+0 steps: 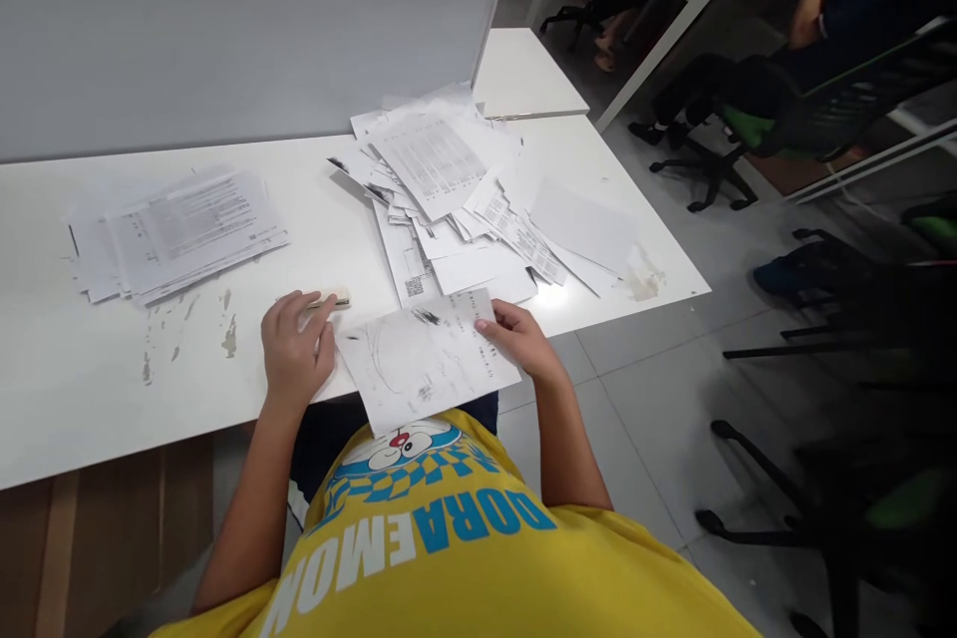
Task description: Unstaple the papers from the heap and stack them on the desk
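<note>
My right hand (519, 337) pinches the right edge of a white sheet (423, 359) with faint pencil marks and print; the sheet overhangs the white table's (112, 389) front edge. My left hand (297, 347) rests on the tabletop beside the sheet's left edge, fingers curled, fingertips on a small beige eraser-like block (333, 299). A loose heap of printed papers (464, 199) lies just beyond the sheet. A neater stack of papers (175, 231) sits at the far left.
A grey partition (239, 20) stands behind the table. To the right a person in dark clothes (837, 30) sits on a green office chair. More black-and-green chairs (859, 498) crowd the tiled floor at right. The tabletop has chipped patches (228, 334).
</note>
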`<state>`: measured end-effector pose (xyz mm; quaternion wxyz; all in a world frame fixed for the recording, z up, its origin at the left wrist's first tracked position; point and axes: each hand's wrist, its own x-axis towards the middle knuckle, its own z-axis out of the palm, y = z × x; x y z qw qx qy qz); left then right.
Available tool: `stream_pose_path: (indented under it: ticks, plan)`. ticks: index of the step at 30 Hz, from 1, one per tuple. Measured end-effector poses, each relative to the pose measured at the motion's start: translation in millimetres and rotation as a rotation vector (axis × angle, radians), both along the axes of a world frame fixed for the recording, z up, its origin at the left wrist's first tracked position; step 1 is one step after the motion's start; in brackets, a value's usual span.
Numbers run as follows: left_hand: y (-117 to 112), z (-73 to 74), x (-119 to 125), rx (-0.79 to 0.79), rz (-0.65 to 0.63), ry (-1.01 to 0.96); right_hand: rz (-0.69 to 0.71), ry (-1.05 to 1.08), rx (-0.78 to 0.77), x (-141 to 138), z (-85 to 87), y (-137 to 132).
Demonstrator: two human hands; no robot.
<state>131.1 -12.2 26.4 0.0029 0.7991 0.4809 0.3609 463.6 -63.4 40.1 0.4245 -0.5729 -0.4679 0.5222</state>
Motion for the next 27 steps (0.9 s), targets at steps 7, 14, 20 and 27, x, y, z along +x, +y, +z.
stream_pose_path:
  ticks: [7,14,20,27]
  plan:
    - [-57.4,-1.1,17.8,-0.585,-0.340,-0.548,-0.151,0.091,0.122,16.8,8.5,-5.0]
    - [-35.2,26.1,-17.3,-0.875,0.236,-0.576,-0.009,0.022,0.224,-16.6,24.6,16.1]
    - [60.8,43.2,-102.6,-0.357,0.482,-0.616,-0.384,-0.655,0.412,44.2,7.3,68.4]
    - [105.6,25.5,-136.1,-0.211,0.691,-0.519,-0.551,-1.029,0.111,101.2,-42.5,105.8]
